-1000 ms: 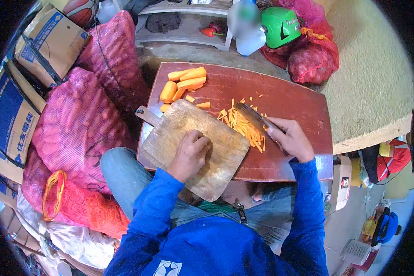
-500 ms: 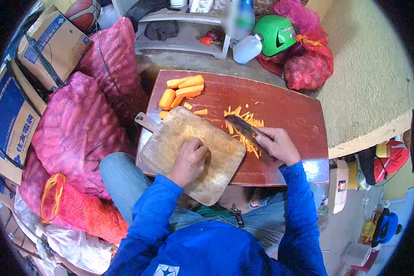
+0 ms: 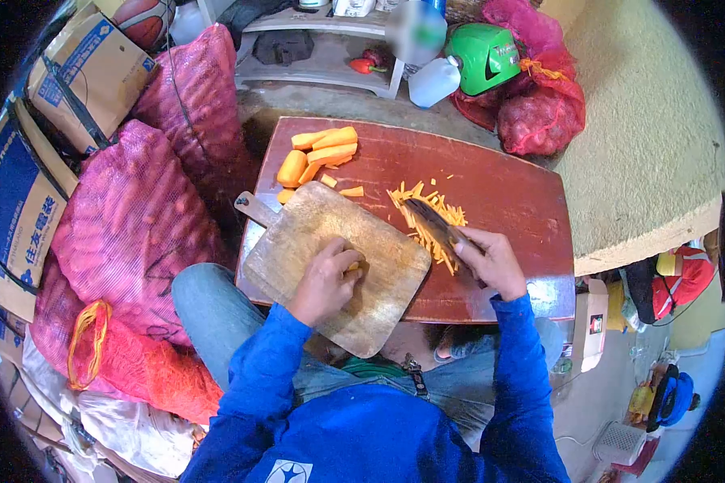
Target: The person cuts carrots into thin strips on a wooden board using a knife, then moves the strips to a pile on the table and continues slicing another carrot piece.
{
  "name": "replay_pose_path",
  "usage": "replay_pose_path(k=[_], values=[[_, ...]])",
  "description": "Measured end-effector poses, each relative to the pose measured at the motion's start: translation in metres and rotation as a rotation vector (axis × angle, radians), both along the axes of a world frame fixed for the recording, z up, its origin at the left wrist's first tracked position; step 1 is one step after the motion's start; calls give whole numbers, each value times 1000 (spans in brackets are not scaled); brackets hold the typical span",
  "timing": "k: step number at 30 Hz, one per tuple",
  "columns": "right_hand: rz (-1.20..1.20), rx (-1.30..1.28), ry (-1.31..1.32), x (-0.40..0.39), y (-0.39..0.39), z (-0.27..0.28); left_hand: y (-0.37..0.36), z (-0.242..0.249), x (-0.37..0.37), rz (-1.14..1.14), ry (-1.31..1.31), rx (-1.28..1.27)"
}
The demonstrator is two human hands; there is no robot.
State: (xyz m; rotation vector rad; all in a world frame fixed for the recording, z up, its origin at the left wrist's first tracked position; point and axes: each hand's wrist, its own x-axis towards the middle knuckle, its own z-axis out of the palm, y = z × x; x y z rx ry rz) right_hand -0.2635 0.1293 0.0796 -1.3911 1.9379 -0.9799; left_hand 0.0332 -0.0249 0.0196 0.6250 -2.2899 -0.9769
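My left hand [image 3: 329,282] rests closed on the wooden cutting board [image 3: 379,249], with a small orange piece of carrot [image 3: 353,266] showing at its fingertips. A dark-bladed knife [image 3: 432,217] is held by its handle in my right hand [image 3: 493,262], to the right of the board. The blade lies over a pile of thin carrot strips [image 3: 453,215] on the red table [image 3: 515,193]. Larger peeled carrot pieces [image 3: 334,149] are grouped at the table's back left, just beyond the board.
Pink mesh sacks [image 3: 137,217] stand on the left beside cardboard boxes [image 3: 89,72]. Behind the table are a grey shelf [image 3: 318,76], a white-blue jug [image 3: 434,83], a green helmet [image 3: 483,60] and a red mesh bag [image 3: 540,121]. My legs are under the board's near edge.
The knife and my right hand have shifted slightly right, and the strips beneath the blade have spread a little. At my left fingertips the orange piece now shows.
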Motion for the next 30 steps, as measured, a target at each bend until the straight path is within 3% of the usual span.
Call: replay_pose_path(k=[4, 6, 12, 20, 25, 30], values=[[-101, 73, -50, 8, 12, 19, 4, 2, -3, -4, 26, 60], [-72, -82, 39, 12, 17, 14, 7, 1, -5, -20, 46, 99], [-65, -20, 262, 24, 24, 19, 15, -4, -8, -38, -18, 31], [-82, -40, 223, 34, 25, 27, 17, -2, -8, -62, -90, -104], [-64, 8, 280, 38, 23, 23, 13, 6, -3, -101, -105, -21], [-95, 24, 144, 57, 36, 46, 3, 8, 5, -173, -83, 15]])
